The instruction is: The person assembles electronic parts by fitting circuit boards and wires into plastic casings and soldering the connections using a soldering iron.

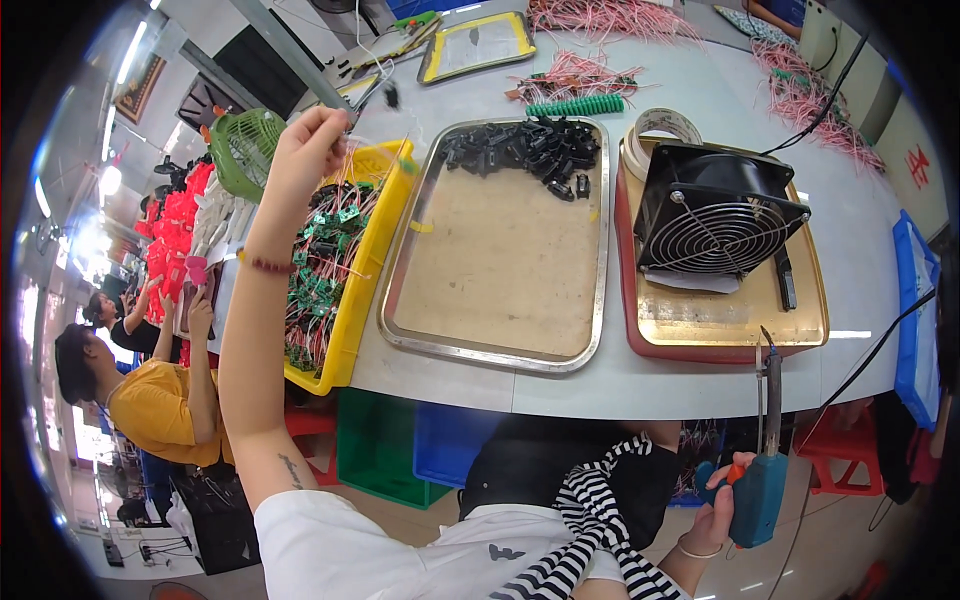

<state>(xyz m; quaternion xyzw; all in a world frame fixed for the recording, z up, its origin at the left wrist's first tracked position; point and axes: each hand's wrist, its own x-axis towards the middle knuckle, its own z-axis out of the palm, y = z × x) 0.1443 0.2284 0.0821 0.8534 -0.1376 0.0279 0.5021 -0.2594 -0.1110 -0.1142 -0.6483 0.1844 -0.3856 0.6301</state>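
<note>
My left hand (312,145) is raised over the far end of a yellow bin (368,300), its fingers closed. What they hold, if anything, cannot be made out; a blurred green bit and thin wires show beside it. Green circuit boards (325,240) with pink and white wires fill the bin. In my right hand (708,520), low at the right, is a teal-handled soldering gun (762,490), its tip pointing up by the table's front edge. A metal tray (490,290) in the middle has a pile of small black parts (530,145) at its far end.
A black fan (715,215) and a tape roll (665,128) rest on a gold-coloured tray (680,325) at right. Bundles of pink wires (610,18) and a green coil (575,106) lie farther back. A green basket-like object (245,150) stands left; other people sit beyond it.
</note>
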